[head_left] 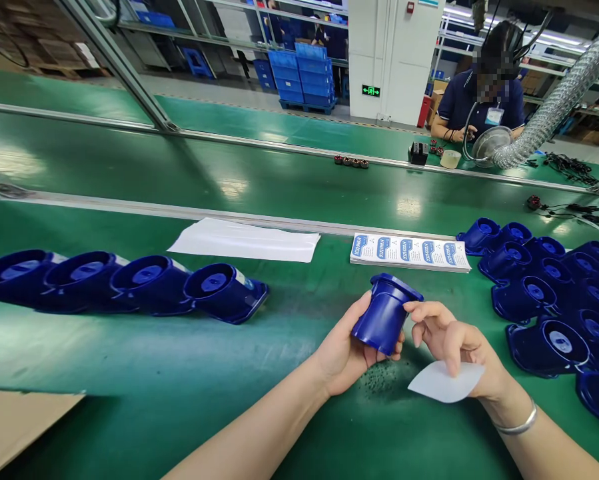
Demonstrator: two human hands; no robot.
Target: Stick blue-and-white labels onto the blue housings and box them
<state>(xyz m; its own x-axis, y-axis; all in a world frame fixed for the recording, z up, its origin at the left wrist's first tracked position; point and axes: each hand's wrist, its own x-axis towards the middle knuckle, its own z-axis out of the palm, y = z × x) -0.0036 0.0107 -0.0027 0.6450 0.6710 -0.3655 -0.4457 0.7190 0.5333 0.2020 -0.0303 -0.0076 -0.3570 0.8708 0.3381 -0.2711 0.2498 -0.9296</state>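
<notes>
Nearest, the left hand (346,350) is wrapped around a dark blue plastic cup-shaped housing (385,313), holding it just above the green desk (179,400) with its wide flanged end tilted up and away. Beside it, the right hand (454,347) has its fingers loosely curled, the fingertips just beside the housing's flange, and a small white backing paper (446,383) shows at the palm; whether the fingers pinch that paper cannot be told. A silver bangle (519,423) circles the right wrist. At the lower left corner lies a piece of brown cardboard (24,427).

Farther out on the left, a row of four matching blue housings (124,283) lies on its side, each touching the next. On the right a crowded heap of blue housings (554,300) lies with open ends up. Between them, a white plastic sheet (244,240) and a stack of blue-and-white printed label strips (412,252) rest near the metal rail.

Beyond the green conveyor belt (279,180), a person in a dark blue shirt (479,100) sits working near a silver flexible duct (554,100). Stacked blue crates (304,73) stand far behind.
</notes>
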